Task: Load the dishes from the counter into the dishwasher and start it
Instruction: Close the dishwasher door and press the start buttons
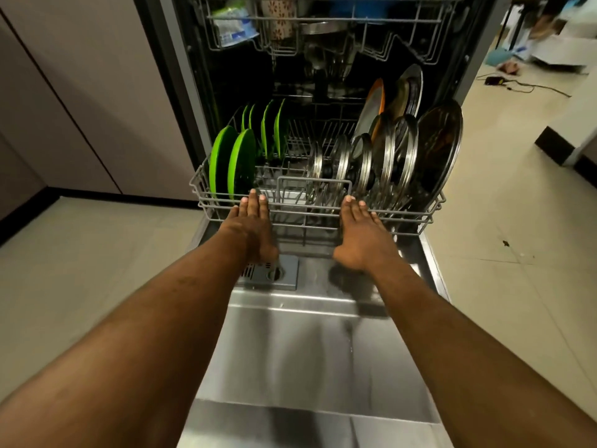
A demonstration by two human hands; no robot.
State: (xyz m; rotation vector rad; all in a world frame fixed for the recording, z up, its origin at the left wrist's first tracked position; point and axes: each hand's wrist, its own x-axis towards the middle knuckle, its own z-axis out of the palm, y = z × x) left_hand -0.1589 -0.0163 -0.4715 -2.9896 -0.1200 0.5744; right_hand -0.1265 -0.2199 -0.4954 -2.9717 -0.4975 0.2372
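Observation:
The dishwasher stands open, its steel door folded down flat below me. The lower wire rack is partly drawn out over the door. Several green plates stand upright on its left side. Several steel lids and plates stand on its right side. My left hand lies flat with straight fingers against the rack's front rail, left of the middle. My right hand presses the same rail to the right, fingers straight. Neither hand holds anything.
The upper rack holds cups and bowls at the top of the view. A detergent compartment sits in the door. Beige cabinet fronts rise on the left. Tiled floor spreads right, with a cable and clutter far back.

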